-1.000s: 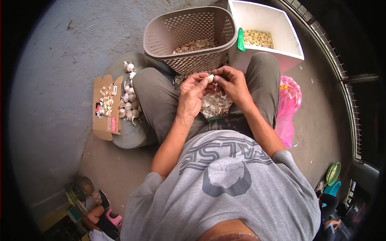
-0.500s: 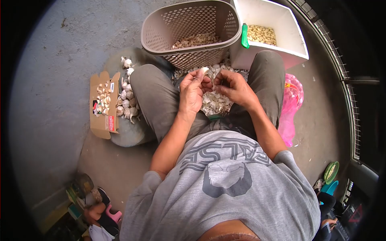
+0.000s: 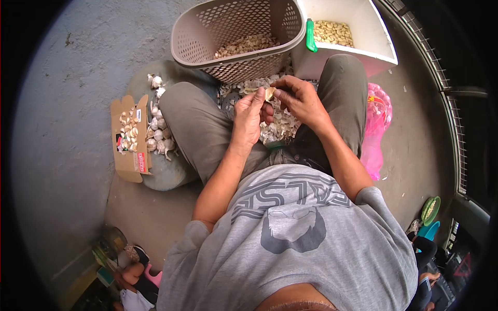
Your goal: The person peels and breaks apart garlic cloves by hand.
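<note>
Between my hands, above my lap, is a pale garlic clove (image 3: 269, 94). My left hand (image 3: 249, 116) pinches it between thumb and fingers. From the other side, my right hand (image 3: 301, 101) has its thumb and fingertips closed at the clove's edge, apparently on its skin. Below both hands lies a heap of papery garlic peels (image 3: 280, 127) between my legs. Whole garlic bulbs (image 3: 158, 129) sit by my left knee. Loose garlic cloves (image 3: 129, 129) rest on an opened cardboard box (image 3: 129, 165) beside them.
Ahead stands a perforated basket (image 3: 228, 65) with cloves at its bottom. Right of it, a white foam box (image 3: 381, 52) holds peeled cloves, a green handle (image 3: 310, 36) at its rim. A pink mesh bag (image 3: 374, 140) lies by my right leg. Other people are visible at both lower corners.
My right hand has come in to the clove, where before it was a little apart. The clove is tilted differently in my left hand. The view has shifted slightly.
</note>
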Demonstrator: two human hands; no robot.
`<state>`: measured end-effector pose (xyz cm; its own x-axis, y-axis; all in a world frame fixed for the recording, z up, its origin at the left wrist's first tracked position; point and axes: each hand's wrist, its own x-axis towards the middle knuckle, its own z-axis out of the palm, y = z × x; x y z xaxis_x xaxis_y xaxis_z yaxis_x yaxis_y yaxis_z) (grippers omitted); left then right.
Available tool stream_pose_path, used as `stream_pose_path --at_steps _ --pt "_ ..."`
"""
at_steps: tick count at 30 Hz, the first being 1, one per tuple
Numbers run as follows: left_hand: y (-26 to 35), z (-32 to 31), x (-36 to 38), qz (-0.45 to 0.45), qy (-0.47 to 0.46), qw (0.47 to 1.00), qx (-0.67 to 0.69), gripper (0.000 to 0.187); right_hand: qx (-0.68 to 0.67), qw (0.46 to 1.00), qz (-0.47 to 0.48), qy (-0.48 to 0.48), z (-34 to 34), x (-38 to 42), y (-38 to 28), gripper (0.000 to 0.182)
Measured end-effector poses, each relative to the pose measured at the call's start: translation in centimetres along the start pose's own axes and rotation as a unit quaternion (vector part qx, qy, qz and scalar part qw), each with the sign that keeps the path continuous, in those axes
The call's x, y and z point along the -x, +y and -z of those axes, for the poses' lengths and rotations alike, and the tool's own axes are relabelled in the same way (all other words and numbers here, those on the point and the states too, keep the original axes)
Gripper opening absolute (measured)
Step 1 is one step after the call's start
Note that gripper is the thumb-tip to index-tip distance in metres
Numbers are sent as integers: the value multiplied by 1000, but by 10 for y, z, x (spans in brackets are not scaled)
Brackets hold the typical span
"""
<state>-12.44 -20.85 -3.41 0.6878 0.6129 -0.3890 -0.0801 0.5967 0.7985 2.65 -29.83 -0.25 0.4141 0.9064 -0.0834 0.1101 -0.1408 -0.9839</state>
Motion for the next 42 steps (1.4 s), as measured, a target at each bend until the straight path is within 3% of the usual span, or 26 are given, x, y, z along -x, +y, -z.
stream_pose_path --at_steps 5,8,11,17,21,24,27,30,33,37,40,42 --pt "-8 9 -4 -9 -42 999 16 30 70 992 96 35 -2 -1 7 13" --pt "-8 3 -2 -32 -35 997 54 24 108 989 96 37 -3 -1 8 11" --pt "-10 7 -2 -59 -54 996 31 23 -46 999 -29 -1 0 -1 7 9" --pt "-6 5 0 -73 -58 996 -6 26 -84 996 -34 10 1 -6 11 12" --pt "-1 -2 4 -101 -40 994 -26 27 6 998 62 -18 -7 -4 16 18" --pt "1 -2 4 -113 -29 993 -14 31 -35 999 -23 -27 -1 -4 8 25" --pt "6 -1 4 -116 -39 992 19 34 -156 986 -23 -48 -1 -7 17 21" --pt "8 5 3 -97 -55 992 52 35 -190 980 -15 -57 0 -6 16 16" --pt "10 6 3 -84 -51 993 60 33 -87 996 -6 0 -10 -1 16 13" --pt "17 8 4 -47 -62 991 107 32 -113 993 -6 21 -14 0 19 9" --pt "18 10 9 -36 -71 985 153 26 -202 973 -9 110 -4 -6 17 10" --pt "18 12 13 -43 -51 987 145 22 -181 979 -21 88 7 -9 11 11"
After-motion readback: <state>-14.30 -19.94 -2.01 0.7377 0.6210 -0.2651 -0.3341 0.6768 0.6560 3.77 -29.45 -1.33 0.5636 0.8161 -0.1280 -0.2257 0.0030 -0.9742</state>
